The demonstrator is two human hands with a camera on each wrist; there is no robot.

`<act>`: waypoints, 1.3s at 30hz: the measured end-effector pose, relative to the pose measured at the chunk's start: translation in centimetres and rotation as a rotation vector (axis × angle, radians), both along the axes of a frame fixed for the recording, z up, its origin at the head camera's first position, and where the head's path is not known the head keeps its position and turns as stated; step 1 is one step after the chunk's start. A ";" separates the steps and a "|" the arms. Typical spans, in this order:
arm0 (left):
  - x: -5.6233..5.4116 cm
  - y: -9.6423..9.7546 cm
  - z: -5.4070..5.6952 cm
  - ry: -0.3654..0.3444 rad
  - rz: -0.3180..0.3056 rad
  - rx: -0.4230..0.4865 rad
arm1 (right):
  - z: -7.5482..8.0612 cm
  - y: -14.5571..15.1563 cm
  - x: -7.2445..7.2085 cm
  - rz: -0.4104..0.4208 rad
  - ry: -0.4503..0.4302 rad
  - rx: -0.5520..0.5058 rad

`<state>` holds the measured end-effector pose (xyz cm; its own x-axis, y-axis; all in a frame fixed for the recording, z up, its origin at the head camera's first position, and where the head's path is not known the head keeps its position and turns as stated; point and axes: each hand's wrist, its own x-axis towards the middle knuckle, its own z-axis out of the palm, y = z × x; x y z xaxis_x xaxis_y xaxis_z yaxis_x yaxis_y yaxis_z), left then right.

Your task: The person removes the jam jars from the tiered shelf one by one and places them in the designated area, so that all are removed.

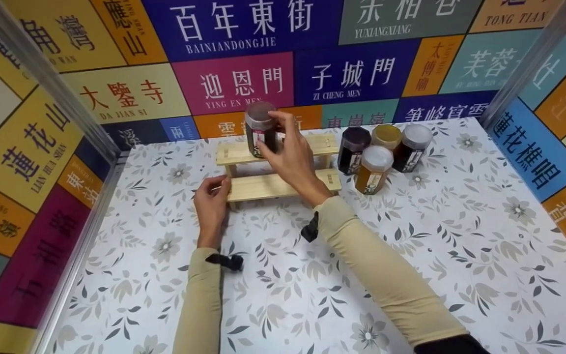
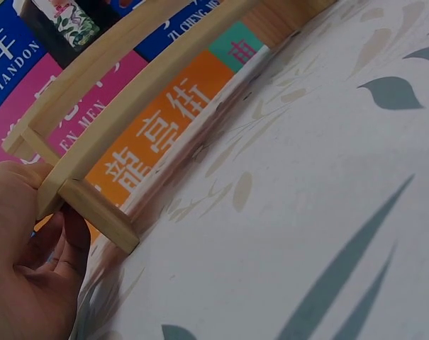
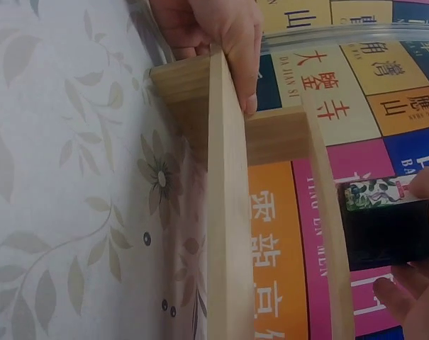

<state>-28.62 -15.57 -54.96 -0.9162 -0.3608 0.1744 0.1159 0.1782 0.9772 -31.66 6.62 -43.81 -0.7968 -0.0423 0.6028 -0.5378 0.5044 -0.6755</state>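
Observation:
A two-step wooden display rack point(image 1: 268, 188) stands on the patterned tabletop. My right hand point(image 1: 293, 157) holds a dark jar point(image 1: 255, 129) with a greyish lid and a floral label, upright at the left part of the upper step. In the right wrist view the jar's base point(image 3: 347, 248) is right at that step, with thumb and fingers on opposite sides of the jar. At the rack's left end, my left hand point(image 1: 212, 199) pinches the lower step. The left wrist view shows its thumb above the board and its curled fingers point(image 2: 69, 244) beneath, beside the short leg.
Several lidded jars cluster just right of the rack: a dark purple one point(image 1: 353, 150), a yellow-lidded one point(image 1: 386, 135), an amber one point(image 1: 374, 170) and a dark one with a white lid point(image 1: 413, 147). Panels with printed signs point(image 1: 234, 81) wall the table's back and sides.

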 end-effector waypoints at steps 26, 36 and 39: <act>0.1 -0.3 -0.1 0.003 -0.007 0.014 | -0.2 -0.5 0.3 -0.040 -0.006 -0.254; 0.0 0.0 0.1 0.002 -0.004 0.002 | -0.1 -1.3 0.5 -0.121 0.078 -0.209; 0.0 -0.1 0.1 0.008 0.004 0.008 | -0.3 -1.3 0.5 -0.097 0.100 -0.227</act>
<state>-28.59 -15.63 -54.89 -0.9132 -0.3663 0.1786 0.1228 0.1707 0.9777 -31.13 5.28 -44.15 -0.7267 0.1769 0.6637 -0.5636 0.3988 -0.7234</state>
